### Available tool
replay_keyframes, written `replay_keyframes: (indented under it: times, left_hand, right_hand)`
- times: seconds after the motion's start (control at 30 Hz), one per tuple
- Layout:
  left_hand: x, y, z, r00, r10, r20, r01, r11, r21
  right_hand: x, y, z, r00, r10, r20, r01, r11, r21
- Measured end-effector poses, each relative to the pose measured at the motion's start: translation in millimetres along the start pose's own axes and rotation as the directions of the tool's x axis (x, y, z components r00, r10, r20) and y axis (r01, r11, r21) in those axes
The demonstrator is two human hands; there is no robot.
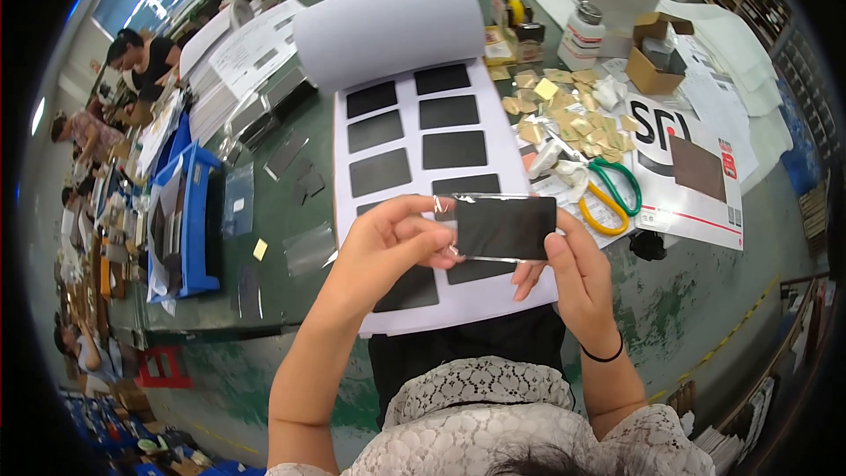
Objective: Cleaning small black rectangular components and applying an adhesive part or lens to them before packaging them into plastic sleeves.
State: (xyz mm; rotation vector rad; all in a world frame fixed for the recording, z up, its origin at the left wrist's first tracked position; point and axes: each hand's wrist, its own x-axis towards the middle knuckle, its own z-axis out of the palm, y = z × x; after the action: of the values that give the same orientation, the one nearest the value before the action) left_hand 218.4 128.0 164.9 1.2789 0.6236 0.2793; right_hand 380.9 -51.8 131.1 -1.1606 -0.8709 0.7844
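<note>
A flat black rectangular card in a clear plastic sleeve is held up level between my two hands. My left hand pinches the loose transparent end of the sleeve. At the other end, my right hand grips the edge, thumb on the front and fingers behind. Below lies a white sheet with rows of black rectangles; my hands and the sleeve cover part of its lower rows. A large white page curls back over the sheet's far end.
Right of the sheet lie scissors with green and yellow handles, a heap of small tan squares, a white bottle and a cardboard box. On the left are a blue tray and clear sleeves. Other people sit at far left.
</note>
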Motion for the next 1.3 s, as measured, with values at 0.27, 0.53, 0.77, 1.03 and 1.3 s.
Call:
replay_keyframes:
  times: [0.27,0.53,0.77,1.03,1.3]
  left_hand:
    - [158,15,27,0.981,0.192,0.027,-0.194,0.974,0.119]
    - [84,45,-13,0.657,0.754,0.016,-0.527,0.444,0.725]
    - [-56,-30,-145,0.825,0.436,-0.360,-0.010,0.648,0.762]
    - [-52,-74,-148,0.812,0.432,-0.393,-0.016,0.689,0.724]
    - [-68,-68,-133,0.386,0.829,-0.404,-0.272,0.521,0.809]
  right_hand:
    - [-20,1,-77,0.832,-0.124,-0.540,-0.011,0.971,-0.239]
    - [-28,2,-87,0.853,-0.184,-0.489,0.047,0.959,-0.279]
    - [1,8,-28,0.944,-0.030,-0.329,-0.027,0.986,-0.165]
    - [10,4,48,0.994,0.030,-0.110,-0.044,0.991,-0.128]
    - [7,11,79,0.996,0.066,-0.057,-0.075,0.982,-0.175]
